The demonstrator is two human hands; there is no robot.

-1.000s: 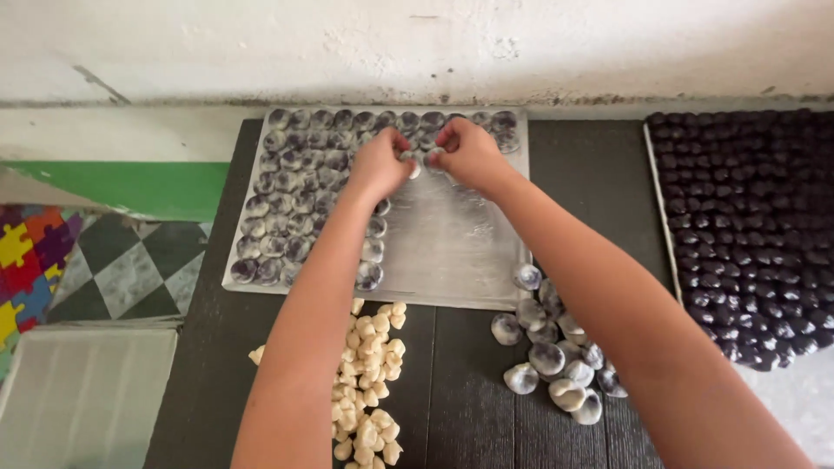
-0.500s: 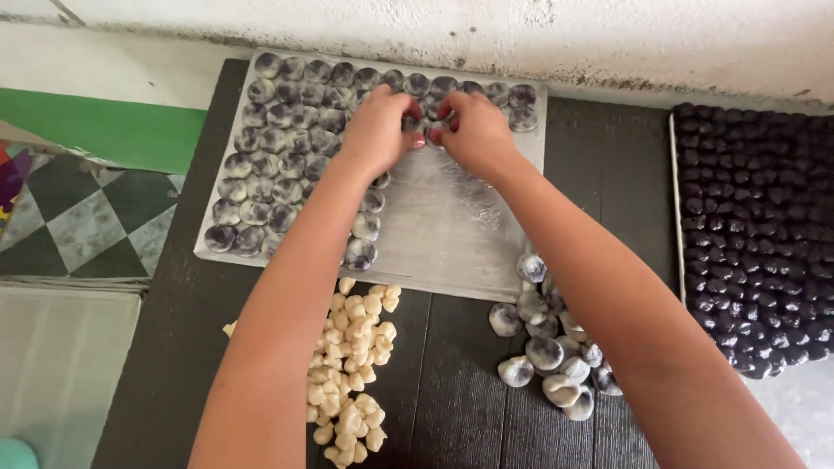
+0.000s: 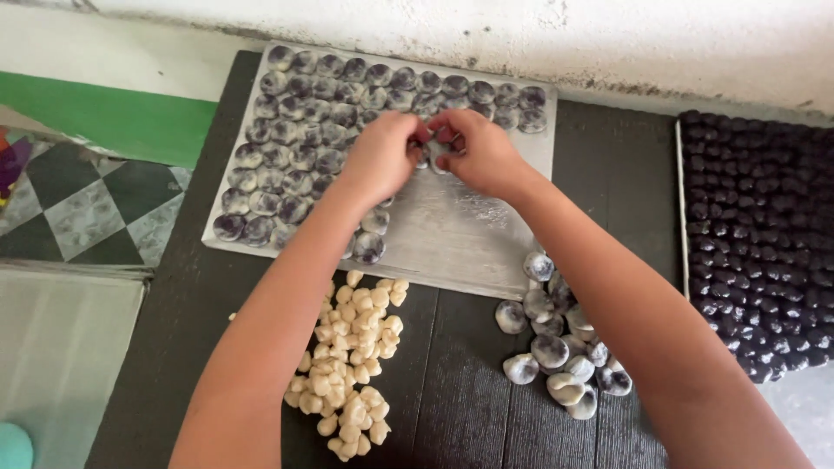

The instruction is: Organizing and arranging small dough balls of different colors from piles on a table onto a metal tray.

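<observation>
Still pinching dough ball (image 3: pixel 437 149), hands lower on tray (image 3: pixel 486 234)

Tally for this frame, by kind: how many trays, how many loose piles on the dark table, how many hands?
Trays: 2, the metal tray and the dark-filled tray
Loose piles: 2, the cream pile and the grey-purple pile
Hands: 2, the left hand and the right hand
Total: 6
</observation>
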